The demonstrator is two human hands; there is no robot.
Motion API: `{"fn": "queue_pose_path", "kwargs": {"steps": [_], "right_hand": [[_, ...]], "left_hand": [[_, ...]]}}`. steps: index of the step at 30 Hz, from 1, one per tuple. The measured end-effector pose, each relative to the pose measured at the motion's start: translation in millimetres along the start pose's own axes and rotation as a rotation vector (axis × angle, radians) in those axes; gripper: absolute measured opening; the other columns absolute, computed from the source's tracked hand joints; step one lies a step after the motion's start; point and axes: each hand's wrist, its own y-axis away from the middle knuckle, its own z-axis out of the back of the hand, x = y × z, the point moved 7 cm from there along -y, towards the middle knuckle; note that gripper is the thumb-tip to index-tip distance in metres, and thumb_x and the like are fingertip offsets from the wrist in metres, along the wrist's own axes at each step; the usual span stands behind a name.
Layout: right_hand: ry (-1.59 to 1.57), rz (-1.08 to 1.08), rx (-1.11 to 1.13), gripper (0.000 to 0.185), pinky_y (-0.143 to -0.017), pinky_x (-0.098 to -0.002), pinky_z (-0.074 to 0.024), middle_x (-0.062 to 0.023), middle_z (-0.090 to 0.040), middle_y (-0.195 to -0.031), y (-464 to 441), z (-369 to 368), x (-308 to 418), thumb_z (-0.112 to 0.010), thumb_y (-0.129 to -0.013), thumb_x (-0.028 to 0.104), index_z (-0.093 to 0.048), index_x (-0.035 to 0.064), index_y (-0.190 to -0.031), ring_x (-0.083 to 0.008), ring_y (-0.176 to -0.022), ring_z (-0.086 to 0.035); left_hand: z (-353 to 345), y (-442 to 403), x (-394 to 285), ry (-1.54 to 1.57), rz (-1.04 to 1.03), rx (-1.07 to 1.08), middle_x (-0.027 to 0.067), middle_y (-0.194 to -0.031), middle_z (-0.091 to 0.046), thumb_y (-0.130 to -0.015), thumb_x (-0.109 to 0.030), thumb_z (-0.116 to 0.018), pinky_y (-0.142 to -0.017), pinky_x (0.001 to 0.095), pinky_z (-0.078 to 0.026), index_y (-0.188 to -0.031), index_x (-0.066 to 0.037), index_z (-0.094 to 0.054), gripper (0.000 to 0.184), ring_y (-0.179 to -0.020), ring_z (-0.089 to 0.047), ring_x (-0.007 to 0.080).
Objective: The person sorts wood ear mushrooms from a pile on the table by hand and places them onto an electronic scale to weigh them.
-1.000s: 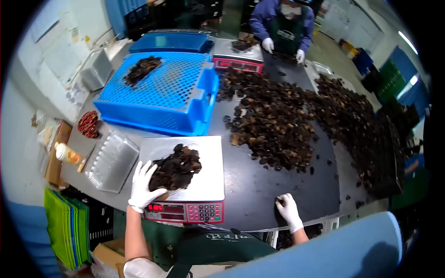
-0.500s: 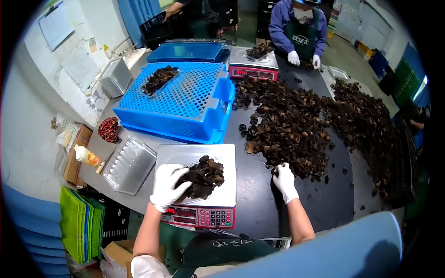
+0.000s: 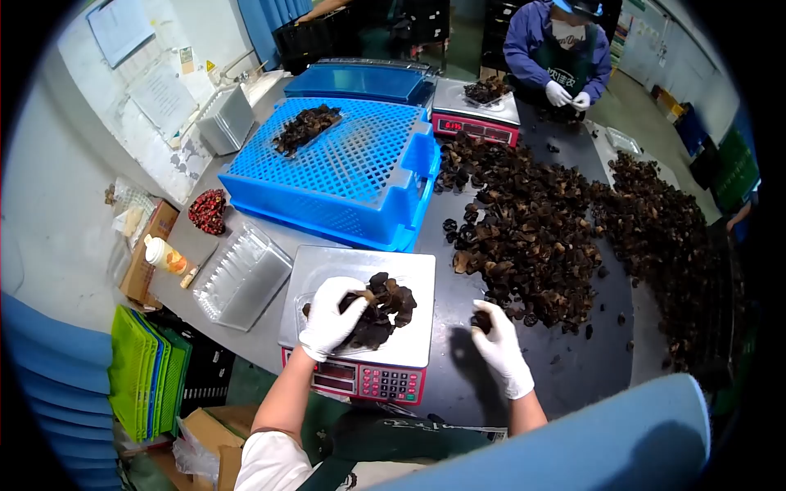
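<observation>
My left hand [image 3: 332, 317], in a white glove, is over the near scale [image 3: 417, 270] with fingers curled round some dark wood ear mushrooms. Under it a pile of wood ear mushrooms [image 3: 381, 315] rests in a clear plastic tray on the metal pan. The scale's red display is partly covered by my left wrist. To the right, my gloved right hand [image 3: 503, 350] is raised over the dark tabletop, pinching a small dark wood ear mushroom [image 3: 482, 321]. Beyond it spreads a big heap of wood ear mushrooms [image 3: 532, 237].
A blue crate [image 3: 327, 180] stands upside down, bearing a filled tray. Stacked clear trays [image 3: 244, 278], a paper cup [image 3: 166, 256] and a red bundle [image 3: 208, 211] lie on the left. Across the table, a gloved co-worker [image 3: 565, 57] stands beside another scale [image 3: 475, 123].
My right hand has drawn back from the heap's edge with a mushroom piece in its fingers. My left hand has closed on mushrooms over the tray. The co-worker's hands have come together.
</observation>
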Motion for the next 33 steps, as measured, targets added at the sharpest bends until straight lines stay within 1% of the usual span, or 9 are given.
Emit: {"fn": "queue_pose_path", "kwargs": {"steps": [3,9,13,17,19,21,25,30,33], "right_hand": [[-0.137,0.247,0.087,0.039,-0.093,-0.0382,-0.0495,-0.0187,-0.063,-0.115,-15.9,-44.9,45.0,-0.064,-0.079,-0.001,-0.058,0.0008,-0.117,-0.035,-0.107,-0.062],[0.347,0.591,0.23,0.063,-0.109,-0.0462,-0.0314,-0.0153,-0.052,-0.137,-33.2,-116.4,85.5,-0.072,-0.077,0.017,-0.052,0.006,-0.135,-0.0357,-0.129,-0.042],[0.247,0.584,0.14,0.063,-0.098,-0.0434,-0.0437,-0.0155,-0.056,-0.131,-18.9,-94.2,112.6,-0.078,-0.071,0.008,-0.056,0.0054,-0.13,-0.0307,-0.116,-0.054],[-0.326,-0.128,0.635,0.055,-0.074,-0.0255,-0.0506,-0.0096,-0.066,-0.103,29.9,-111.3,82.5,-0.077,-0.081,0.009,-0.055,-0.0004,-0.131,-0.0154,-0.078,-0.06],[-0.172,-0.058,0.665,0.039,-0.076,-0.0254,-0.0509,-0.0069,-0.069,-0.097,44.6,-107.2,86.8,-0.07,-0.087,0.008,-0.061,-0.0026,-0.124,-0.0104,-0.083,-0.063],[-0.559,-0.367,0.55,0.029,-0.075,-0.0248,-0.0514,-0.0064,-0.07,-0.096,59.8,-91.9,53.3,-0.065,-0.089,0.004,-0.064,-0.0042,-0.117,-0.0114,-0.083,-0.065],[-0.305,-0.551,0.475,0.015,-0.075,-0.0257,-0.0527,-0.0059,-0.071,-0.088,72.6,-9.6,1.6,-0.064,-0.088,0.004,-0.07,-0.0063,-0.099,-0.0111,-0.081,-0.065],[0.423,-1.018,0.844,0.019,-0.069,-0.0294,-0.0542,-0.0135,-0.075,-0.083,138.4,69.0,-33.0,-0.07,-0.084,0.015,-0.076,0.002,-0.096,-0.0156,-0.074,-0.071],[0.402,-0.535,0.565,0.027,-0.069,-0.0317,-0.0545,-0.0208,-0.071,-0.084,115.0,53.9,-18.1,-0.07,-0.083,0.02,-0.073,-0.0017,-0.099,-0.0247,-0.074,-0.072]], "left_hand": [[25.2,17.9,19.2,0.248,0.348,-0.06,0.0078,-0.092,-0.069,-0.088,-0.005,-0.067,-0.076,0.0273,-0.051,-0.099,0.0,-0.064,0.012,-0.082,-0.064,0.013],[46.7,67.4,8.6,0.368,0.326,-0.15,0.0057,-0.089,-0.067,-0.089,0.0,-0.066,-0.071,0.0255,-0.053,-0.102,0.0,-0.062,0.013,-0.079,-0.065,0.011],[30.4,102.0,-9.0,0.337,0.313,-0.104,0.0073,-0.091,-0.069,-0.086,0.001,-0.07,-0.07,0.0249,-0.053,-0.099,0.0,-0.065,0.015,-0.078,-0.065,0.01],[-17.6,118.1,-35.0,0.356,0.203,0.004,0.0085,-0.09,-0.069,-0.08,-0.001,-0.076,-0.068,0.0258,-0.053,-0.093,0.0,-0.067,0.016,-0.075,-0.065,0.0124],[-53.2,120.2,-50.8,0.36,0.052,0.162,0.0126,-0.097,-0.069,-0.079,-0.005,-0.074,-0.078,0.034,-0.054,-0.1,-0.001,-0.068,0.023,-0.086,-0.068,0.0266],[-77.4,126.2,-62.6,0.447,0.09,0.278,0.0162,-0.113,-0.065,-0.083,-0.009,-0.072,-0.088,0.0365,-0.052,-0.122,-0.002,-0.062,0.041,-0.101,-0.065,0.0292],[-100.0,142.9,-81.1,0.412,-0.102,0.435,0.0148,-0.129,-0.057,-0.088,-0.017,-0.069,-0.103,0.0398,-0.043,-0.133,-0.006,-0.055,0.049,-0.119,-0.056,0.03],[-80.6,141.3,-68.4,0.258,-0.11,0.34,0.0125,-0.123,-0.06,-0.086,-0.017,-0.07,-0.094,0.0408,-0.047,-0.12,-0.007,-0.062,0.036,-0.108,-0.059,0.0309],[-61.2,125.3,-63.6,0.15,-0.151,0.192,0.0132,-0.109,-0.065,-0.081,-0.016,-0.072,-0.086,0.0418,-0.05,-0.11,-0.006,-0.067,0.031,-0.097,-0.063,0.0318]]}}
